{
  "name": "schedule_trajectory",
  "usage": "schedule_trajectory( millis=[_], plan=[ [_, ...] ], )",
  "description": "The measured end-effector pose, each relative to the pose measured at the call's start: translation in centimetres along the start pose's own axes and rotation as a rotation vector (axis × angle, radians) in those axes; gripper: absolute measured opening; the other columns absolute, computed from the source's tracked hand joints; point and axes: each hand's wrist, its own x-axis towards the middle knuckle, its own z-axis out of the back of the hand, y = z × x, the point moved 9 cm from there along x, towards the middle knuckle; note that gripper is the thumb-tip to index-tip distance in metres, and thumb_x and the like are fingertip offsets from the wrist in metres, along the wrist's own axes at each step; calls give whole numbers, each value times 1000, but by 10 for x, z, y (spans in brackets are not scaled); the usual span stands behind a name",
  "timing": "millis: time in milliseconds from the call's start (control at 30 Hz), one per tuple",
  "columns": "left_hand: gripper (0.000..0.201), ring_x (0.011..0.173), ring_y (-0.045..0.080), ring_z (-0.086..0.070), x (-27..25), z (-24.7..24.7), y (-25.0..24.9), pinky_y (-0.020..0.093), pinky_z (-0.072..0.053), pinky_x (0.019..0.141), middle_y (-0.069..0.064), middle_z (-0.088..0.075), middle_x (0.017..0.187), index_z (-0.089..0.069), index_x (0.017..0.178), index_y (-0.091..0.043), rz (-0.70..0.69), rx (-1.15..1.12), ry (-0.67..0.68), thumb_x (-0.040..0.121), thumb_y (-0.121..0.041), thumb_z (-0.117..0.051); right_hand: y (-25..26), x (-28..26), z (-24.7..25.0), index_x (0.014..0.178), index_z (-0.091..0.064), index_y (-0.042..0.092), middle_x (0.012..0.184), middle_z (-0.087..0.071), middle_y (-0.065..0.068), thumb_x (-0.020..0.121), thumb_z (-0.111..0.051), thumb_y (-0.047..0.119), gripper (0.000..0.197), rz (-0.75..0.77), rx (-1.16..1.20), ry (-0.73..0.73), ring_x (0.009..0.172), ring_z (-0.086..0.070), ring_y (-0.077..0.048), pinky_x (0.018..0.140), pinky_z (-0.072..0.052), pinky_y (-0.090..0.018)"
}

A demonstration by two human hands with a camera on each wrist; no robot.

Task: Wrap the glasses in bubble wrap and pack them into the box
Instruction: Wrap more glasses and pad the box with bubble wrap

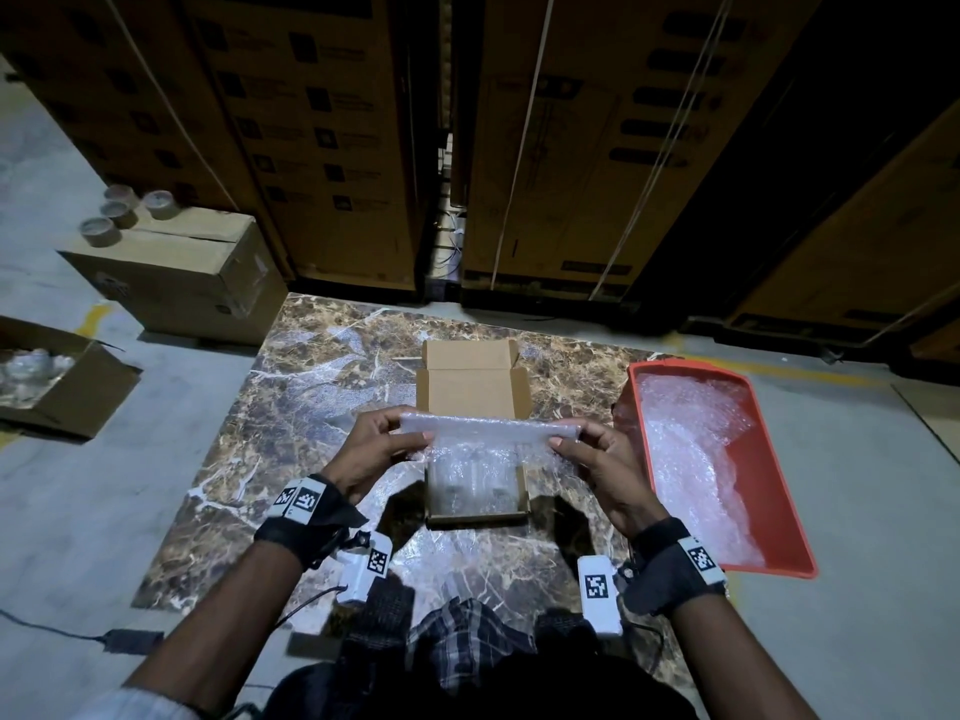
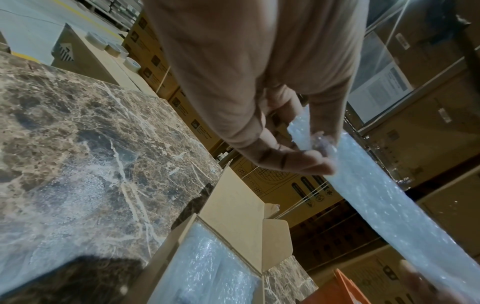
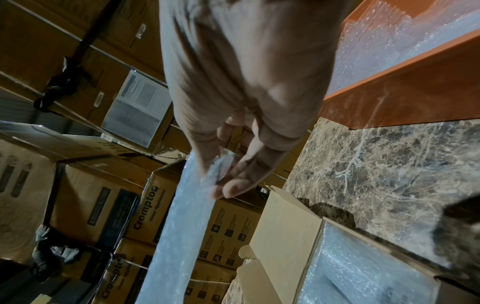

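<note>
A small open cardboard box (image 1: 470, 389) stands on the marble table (image 1: 311, 387), its lid flap up at the far side. Inside lies bubble-wrapped content (image 1: 472, 480), its shape unclear through the wrap. Above the box a sheet of bubble wrap (image 1: 488, 431) is stretched flat between both hands. My left hand (image 1: 382, 439) pinches its left edge with thumb on top; in the left wrist view the left hand (image 2: 306, 156) pinches the sheet (image 2: 389, 216). My right hand (image 1: 587, 449) pinches the right edge, and in the right wrist view the right hand (image 3: 228, 181) holds the sheet (image 3: 179, 226).
An orange bin (image 1: 779, 459) with more bubble wrap sits at the table's right edge. Left on the floor stand a brown carton (image 1: 197, 272) with tape rolls (image 1: 119, 213) on top and an open carton (image 1: 57, 376). Tall stacked cartons (image 1: 571, 148) rise behind the table.
</note>
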Motion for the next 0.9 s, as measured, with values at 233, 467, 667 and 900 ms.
schedule_trajectory(
  millis=[233,467,667,900],
  plan=[
    [33,64,18,-71,3,6,7,19,-57,59,21,-71,78,-78,85,0,30,-116,-16,88,21,-52,-4,2,-2,102,-73,-3,124,-72,-16,95,-60,-10,17,-46,77,34,92,-73,-22,76,-62,-24],
    [35,82,25,-70,-1,7,8,24,-60,74,26,-72,101,-66,96,18,23,-258,-1,87,5,-35,10,0,-6,99,-68,-12,127,-70,-19,94,-52,12,29,50,73,80,115,-67,-28,92,-57,-34],
    [35,85,22,-68,1,14,10,28,-57,78,18,-75,99,-77,84,-6,35,-102,29,77,-41,-81,24,-5,-7,91,-72,-5,119,-74,-8,90,-75,7,13,146,-172,74,118,-66,-29,95,-56,-38],
    [51,115,6,-59,0,7,1,36,-47,98,-11,-67,122,-69,115,-31,-36,513,26,71,-48,-88,38,-9,-28,102,-73,28,118,-73,10,81,-82,6,31,244,-589,160,112,-68,-13,97,-54,-41]
  ],
)
